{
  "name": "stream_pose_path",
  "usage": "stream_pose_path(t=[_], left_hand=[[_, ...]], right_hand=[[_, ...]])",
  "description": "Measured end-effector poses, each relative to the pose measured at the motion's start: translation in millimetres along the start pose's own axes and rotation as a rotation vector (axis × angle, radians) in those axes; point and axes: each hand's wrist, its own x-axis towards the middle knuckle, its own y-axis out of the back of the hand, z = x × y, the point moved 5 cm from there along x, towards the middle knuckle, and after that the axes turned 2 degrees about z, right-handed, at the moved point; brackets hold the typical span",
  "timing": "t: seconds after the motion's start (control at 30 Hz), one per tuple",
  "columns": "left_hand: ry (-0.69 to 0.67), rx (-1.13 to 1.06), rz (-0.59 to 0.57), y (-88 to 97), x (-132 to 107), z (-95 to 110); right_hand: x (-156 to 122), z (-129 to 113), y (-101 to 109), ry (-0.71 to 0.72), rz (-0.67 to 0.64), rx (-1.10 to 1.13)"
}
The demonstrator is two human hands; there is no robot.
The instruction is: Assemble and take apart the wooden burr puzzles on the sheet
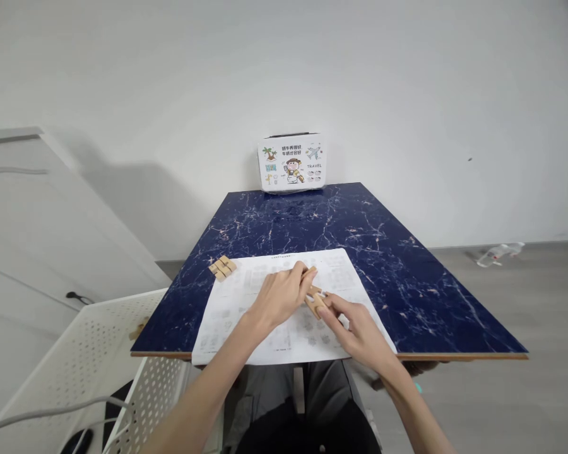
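Both hands meet over the printed sheet (246,302), which lies on the front part of the blue table. My left hand (281,291) is closed on a small notched wooden block (311,272), pinched between thumb and fingers. Just below and to the right, my right hand (353,325) pinches another notched wooden piece (315,306) by its end. The two pieces are close together; whether they touch or interlock, I cannot tell. Several more wooden blocks (223,268) lie grouped at the sheet's upper left corner.
A white case with cartoon prints (292,164) stands at the table's (307,221) far edge, against the wall. Left of the table is a white perforated basket (156,384) with cables and a wooden object (137,331) inside. A clear plastic bottle (499,253) lies on the floor at right.
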Motion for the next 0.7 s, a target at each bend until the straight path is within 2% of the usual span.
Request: stream_pose_path(t=[0.07, 0.2, 0.4, 0.53, 0.7], left_hand=[[0.003, -0.094, 0.004, 7.6, -1.7, 2.2], [-0.006, -0.476, 0.024, 14.6, -10.6, 6.3], [0.168, -0.885, -0.096, 12.0, -24.3, -5.2], [0.204, -0.942, -0.164, 9.6, -29.8, -11.0], [0.184, -0.796, -0.145, 11.0, -33.3, -12.2]], right_hand=[[1.7, -9.4, 2.1, -0.015, 0.017, 0.013], [-1.1, -23.0, 1.6, -0.076, 0.071, 0.120], [-6.9, -39.4, -14.9, -0.158, 0.097, 0.201], [-10.5, -48.6, -26.4, -0.167, 0.155, 0.149], [-22.1, -49.6, -35.3, -0.157, 0.241, 0.064]])
